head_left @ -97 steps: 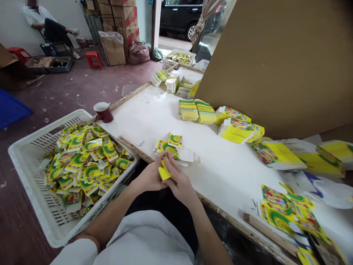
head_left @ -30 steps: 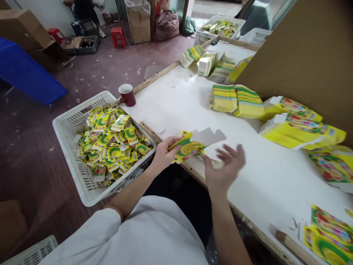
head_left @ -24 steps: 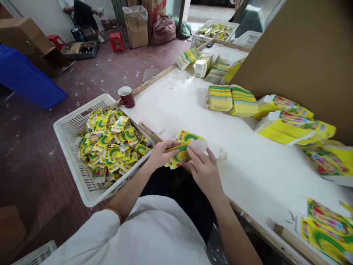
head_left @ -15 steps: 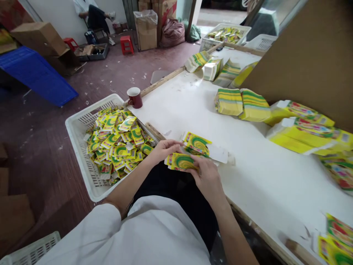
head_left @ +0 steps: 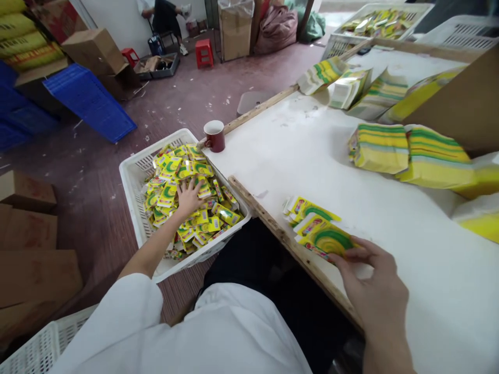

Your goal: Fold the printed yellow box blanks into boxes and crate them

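I'm pinching a yellow carton in my right hand, right of the basket; inside the basket, my left hand is lying splayed on small boxes.

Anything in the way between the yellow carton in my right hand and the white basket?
Nothing tall blocks the yellow carton; only the wooden strip along the edge of the table and the rim of the white basket. Your left hand covers some packs inside.
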`<state>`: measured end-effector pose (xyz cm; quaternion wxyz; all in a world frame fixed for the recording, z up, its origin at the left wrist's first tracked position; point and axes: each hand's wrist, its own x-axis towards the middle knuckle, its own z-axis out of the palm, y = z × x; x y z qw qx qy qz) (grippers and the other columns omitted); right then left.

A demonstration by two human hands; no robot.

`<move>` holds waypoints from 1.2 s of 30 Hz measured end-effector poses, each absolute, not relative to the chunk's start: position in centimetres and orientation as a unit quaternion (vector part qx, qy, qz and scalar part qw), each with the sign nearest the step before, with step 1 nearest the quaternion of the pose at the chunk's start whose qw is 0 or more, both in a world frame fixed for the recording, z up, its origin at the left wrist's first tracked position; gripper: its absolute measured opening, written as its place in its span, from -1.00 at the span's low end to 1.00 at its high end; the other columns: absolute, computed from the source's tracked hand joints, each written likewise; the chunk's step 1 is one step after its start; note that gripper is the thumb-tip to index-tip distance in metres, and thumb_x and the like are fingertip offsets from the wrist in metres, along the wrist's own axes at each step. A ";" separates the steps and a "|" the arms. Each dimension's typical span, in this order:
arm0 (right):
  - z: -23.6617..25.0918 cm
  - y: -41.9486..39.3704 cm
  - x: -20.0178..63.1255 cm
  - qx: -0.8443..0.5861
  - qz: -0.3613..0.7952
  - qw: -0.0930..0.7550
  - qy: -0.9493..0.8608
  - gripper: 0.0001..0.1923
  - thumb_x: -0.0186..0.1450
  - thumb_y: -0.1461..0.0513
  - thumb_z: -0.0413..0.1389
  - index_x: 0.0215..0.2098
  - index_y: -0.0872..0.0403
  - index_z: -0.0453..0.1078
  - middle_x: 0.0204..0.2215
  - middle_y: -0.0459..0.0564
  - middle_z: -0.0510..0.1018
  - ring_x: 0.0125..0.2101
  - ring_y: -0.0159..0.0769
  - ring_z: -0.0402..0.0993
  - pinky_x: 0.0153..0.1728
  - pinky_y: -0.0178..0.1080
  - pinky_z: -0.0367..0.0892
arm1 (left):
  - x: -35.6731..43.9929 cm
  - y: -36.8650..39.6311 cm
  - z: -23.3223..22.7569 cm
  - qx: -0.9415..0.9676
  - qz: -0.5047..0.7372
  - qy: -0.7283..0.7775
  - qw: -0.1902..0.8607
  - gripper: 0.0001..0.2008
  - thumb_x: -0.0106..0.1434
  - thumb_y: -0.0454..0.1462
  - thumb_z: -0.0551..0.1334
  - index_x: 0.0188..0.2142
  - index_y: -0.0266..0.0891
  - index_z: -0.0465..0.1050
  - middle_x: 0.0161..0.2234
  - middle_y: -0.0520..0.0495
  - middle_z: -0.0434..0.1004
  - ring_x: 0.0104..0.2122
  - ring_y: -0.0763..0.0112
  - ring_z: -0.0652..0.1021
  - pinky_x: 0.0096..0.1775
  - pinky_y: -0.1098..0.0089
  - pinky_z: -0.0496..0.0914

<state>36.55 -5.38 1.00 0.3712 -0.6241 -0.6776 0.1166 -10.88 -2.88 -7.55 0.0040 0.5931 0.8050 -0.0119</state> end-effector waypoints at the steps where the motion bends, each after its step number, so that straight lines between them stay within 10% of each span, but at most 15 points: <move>1: 1.2 -5.3 36.5 -0.632 0.110 0.367 -0.674 -0.48 0.25 -0.08 0.23 0.07 0.00 0.43 -0.31 0.01 0.59 -0.34 -0.09 0.63 -0.30 -0.10 0.51 | -11.7 -2.3 -7.5 0.579 -0.012 0.816 -0.007 -0.18 0.26 0.04 0.26 0.44 -0.04 0.09 0.46 -0.20 -0.04 0.37 -0.31 0.06 0.32 -0.23 -0.21; 10: 2.5 -5.9 36.7 -0.623 0.067 0.376 -0.683 -0.40 0.26 -0.14 0.20 0.10 0.03 0.43 -0.35 0.05 0.60 -0.41 -0.05 0.61 -0.48 -0.10 0.46 | -17.0 -0.8 -6.6 0.474 -0.025 0.880 0.005 -0.22 0.33 -0.07 0.18 0.46 -0.20 0.00 0.22 -0.38 0.33 0.18 -0.17 0.32 0.21 0.01 0.13; 24: 0.5 -7.9 38.1 -0.632 0.197 0.375 -0.649 -0.04 0.04 -0.15 0.36 0.32 -0.03 0.28 -0.18 0.08 0.47 -0.23 0.04 0.53 -0.14 0.13 0.48 | -12.9 -11.8 -6.3 0.534 -0.087 0.839 0.061 -0.35 0.35 -0.19 0.10 0.41 -0.19 0.15 0.16 -0.31 0.46 0.31 -0.14 0.24 0.31 -0.07 -0.02; 32: 0.5 -8.4 37.2 -0.573 0.181 0.413 -0.684 -0.40 0.27 0.02 0.25 0.21 0.06 0.39 -0.27 0.03 0.50 -0.35 -0.17 0.48 -0.22 -0.07 0.50 | -10.8 -14.2 -2.3 0.579 -0.127 0.793 0.141 -0.07 0.06 -0.33 0.32 0.40 -0.53 0.05 0.30 -0.59 0.23 0.32 -0.30 0.26 0.27 -0.06 0.19; 36: 1.0 -8.6 35.2 -0.558 0.164 0.412 -0.702 -0.56 0.33 0.11 0.18 0.14 0.07 0.42 -0.31 0.02 0.49 -0.38 -0.23 0.46 -0.29 -0.16 0.48 | -6.0 -11.3 2.2 0.631 -0.051 0.760 0.150 -0.15 0.25 -0.11 0.29 0.41 -0.37 0.02 0.36 -0.47 0.15 0.36 -0.11 0.24 0.34 -0.01 0.11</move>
